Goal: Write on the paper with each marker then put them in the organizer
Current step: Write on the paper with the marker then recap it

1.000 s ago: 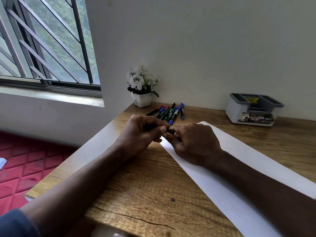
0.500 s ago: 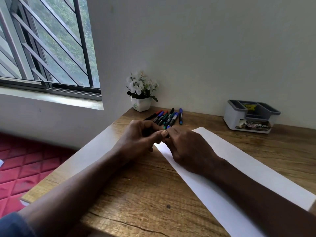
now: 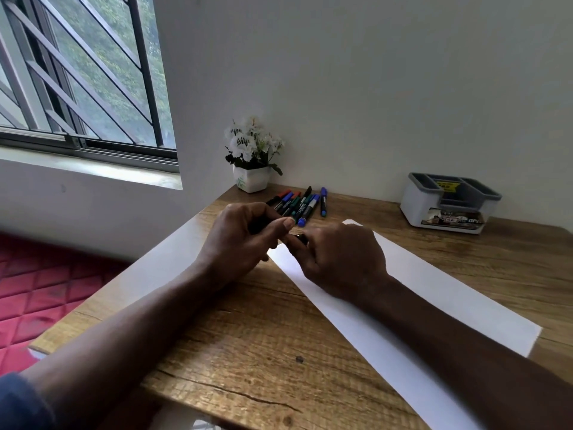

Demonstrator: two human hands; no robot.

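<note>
My left hand (image 3: pixel 245 240) and my right hand (image 3: pixel 338 259) meet over the near corner of a long white paper (image 3: pixel 434 293) on the wooden desk. Between them is a dark marker; my left hand grips its body and my right fingers pinch its black cap end (image 3: pixel 301 238). Most of that marker is hidden by my fingers. A pile of several markers (image 3: pixel 299 202) with red, blue, green and black caps lies just behind my hands. The grey and white organizer (image 3: pixel 449 201) stands at the back right, against the wall.
A small white pot of white flowers (image 3: pixel 252 156) stands in the desk's back left corner. The desk's left edge (image 3: pixel 130 271) drops to a red quilted floor. A barred window fills the upper left.
My hands have stayed together on the marker, and the black cap end now shows between my right fingers. The view has shifted slightly, so everything sits lower in the frame.
</note>
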